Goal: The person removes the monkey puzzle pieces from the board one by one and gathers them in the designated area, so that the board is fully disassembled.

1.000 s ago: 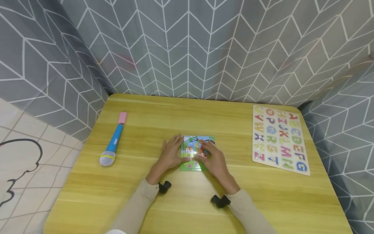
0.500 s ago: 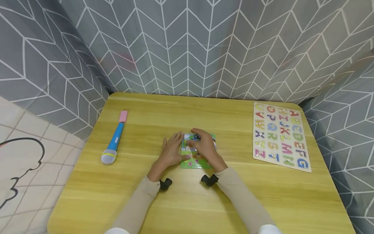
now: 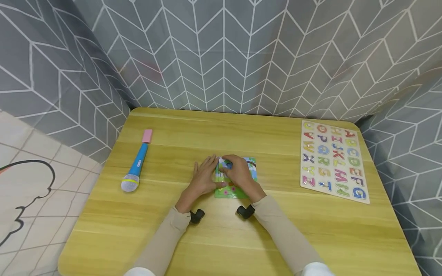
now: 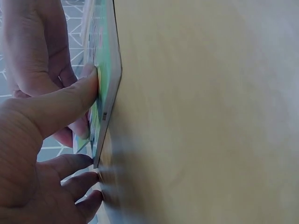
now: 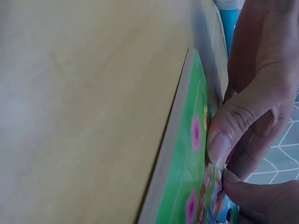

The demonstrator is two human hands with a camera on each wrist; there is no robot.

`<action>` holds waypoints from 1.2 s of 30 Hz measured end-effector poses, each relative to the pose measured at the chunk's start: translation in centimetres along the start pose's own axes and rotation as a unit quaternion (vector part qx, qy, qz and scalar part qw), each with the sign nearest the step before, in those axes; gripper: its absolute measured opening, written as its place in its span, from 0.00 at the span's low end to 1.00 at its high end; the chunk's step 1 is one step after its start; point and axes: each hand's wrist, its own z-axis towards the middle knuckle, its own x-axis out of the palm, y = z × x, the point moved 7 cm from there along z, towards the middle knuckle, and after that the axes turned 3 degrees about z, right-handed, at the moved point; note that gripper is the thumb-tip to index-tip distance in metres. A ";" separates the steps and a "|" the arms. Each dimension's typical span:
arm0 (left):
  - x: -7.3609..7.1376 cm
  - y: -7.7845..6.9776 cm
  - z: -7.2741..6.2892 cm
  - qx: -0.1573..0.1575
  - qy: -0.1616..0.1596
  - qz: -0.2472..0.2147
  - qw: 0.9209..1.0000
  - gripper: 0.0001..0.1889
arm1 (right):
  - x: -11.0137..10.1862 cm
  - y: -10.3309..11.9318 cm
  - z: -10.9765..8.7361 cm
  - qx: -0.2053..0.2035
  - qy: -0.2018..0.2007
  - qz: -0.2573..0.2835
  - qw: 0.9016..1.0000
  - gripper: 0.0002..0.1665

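Note:
A small jigsaw puzzle (image 3: 221, 194) with a green border and a bright cartoon picture lies flat on the table. My left hand (image 3: 202, 180) rests along its left edge, its thumb (image 4: 77, 95) on the picture and its other fingers touching the table beside the board. Over the upper left of the picture, my right hand (image 3: 240, 174) pinches a puzzle piece (image 4: 81, 143), which tilts up from the board in the left wrist view. The right hand hides much of the picture. In the right wrist view the puzzle's green border (image 5: 180, 179) shows pink flowers.
On the table's left lie a blue toy microphone (image 3: 136, 165) and a pink block (image 3: 147, 135) at its handle end. An alphabet board (image 3: 333, 159) with coloured letters lies on the right. Patterned grey curtain (image 3: 221, 57) hangs behind the wooden table (image 3: 193, 132).
My right hand has moved from the puzzle's right side to its upper left, where it pinches a piece. My left hand stays at the left edge.

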 end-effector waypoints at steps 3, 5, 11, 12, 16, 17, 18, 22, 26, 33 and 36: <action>-0.2 -0.1 0.0 -0.001 -0.004 -0.003 1.000 0.54 | -0.1 0.1 0.0 -0.010 -0.003 -0.005 1.000 0.29; -0.2 -0.1 0.0 -0.002 -0.005 -0.004 1.000 0.54 | -0.2 0.1 -0.1 -0.011 -0.004 -0.006 1.000 0.29; 0.0 0.0 -0.2 -0.007 0.001 -0.004 1.000 0.54 | -0.1 0.1 -0.4 -0.014 -0.010 -0.006 1.000 0.28; 0.1 0.1 -0.2 -0.009 0.002 -0.003 1.000 0.54 | -0.1 0.1 -0.5 -0.015 -0.011 -0.008 1.000 0.28; 0.2 0.2 -0.1 -0.008 0.002 -0.002 1.000 0.54 | 0.0 0.1 -0.5 -0.022 -0.019 -0.012 0.999 0.28; 0.2 0.1 -0.1 -0.008 0.002 -0.002 1.000 0.54 | 0.0 0.2 -0.5 -0.024 -0.021 -0.011 0.999 0.28; 0.2 0.1 -0.1 -0.009 0.002 -0.003 1.000 0.54 | 0.0 0.2 -0.5 -0.025 -0.022 -0.009 0.999 0.28; 0.0 0.0 0.0 -0.009 0.001 -0.005 1.000 0.54 | -0.2 0.3 -0.5 -0.033 -0.027 0.000 0.999 0.27; -0.1 0.0 0.1 -0.010 -0.001 -0.003 1.000 0.54 | -0.3 0.5 -0.6 -0.040 -0.030 0.000 0.999 0.26; -0.2 0.0 0.1 -0.010 -0.003 0.002 1.000 0.54 | -0.4 0.6 -0.7 -0.046 -0.037 0.002 0.998 0.25; -0.2 -0.1 0.1 -0.010 -0.003 0.002 1.000 0.54 | -0.5 0.6 -0.8 -0.050 -0.041 0.006 0.998 0.24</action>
